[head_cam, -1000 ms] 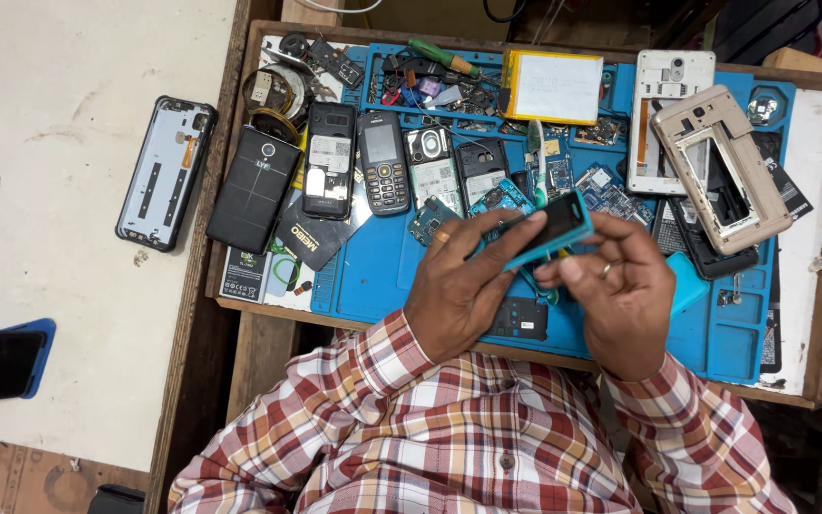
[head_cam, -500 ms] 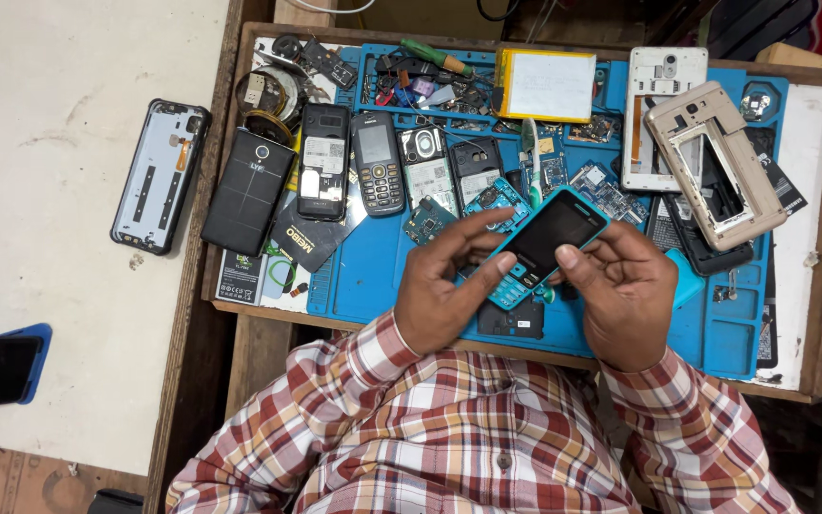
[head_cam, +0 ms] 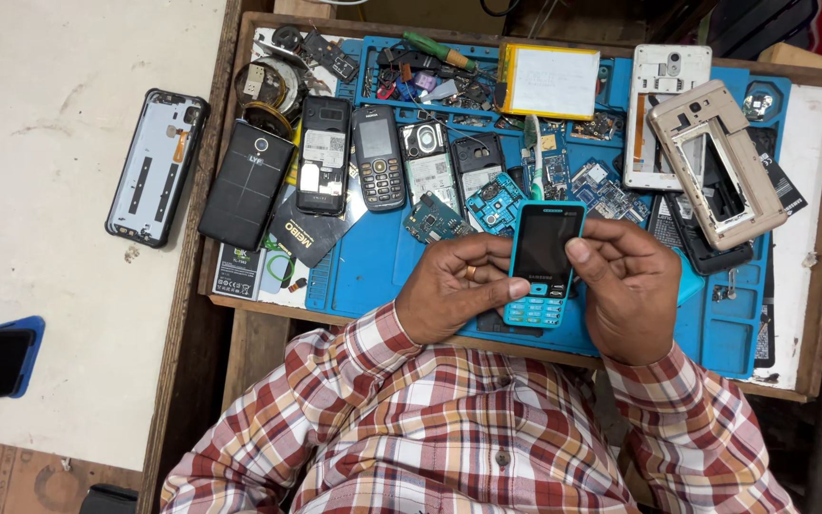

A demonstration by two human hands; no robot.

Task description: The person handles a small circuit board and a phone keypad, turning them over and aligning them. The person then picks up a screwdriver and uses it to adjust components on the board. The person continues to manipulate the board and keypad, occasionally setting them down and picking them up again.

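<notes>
Both hands, left hand [head_cam: 454,286] and right hand [head_cam: 628,286], clamp a turquoise keypad phone [head_cam: 544,265] near the blue mat's [head_cam: 373,266] front edge.

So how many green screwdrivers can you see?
1: the green screwdriver lies at the top of the blue mat, left of the yellow battery. More may hide among the parts.

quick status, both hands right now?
Left hand: closed on the turquoise keypad phone, thumb at its left edge.
Right hand: closed on the same phone, thumb at its right edge.

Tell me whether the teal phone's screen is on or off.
Off: the teal phone, held by both hands, shows a dark, blank screen with no lit display.
</notes>
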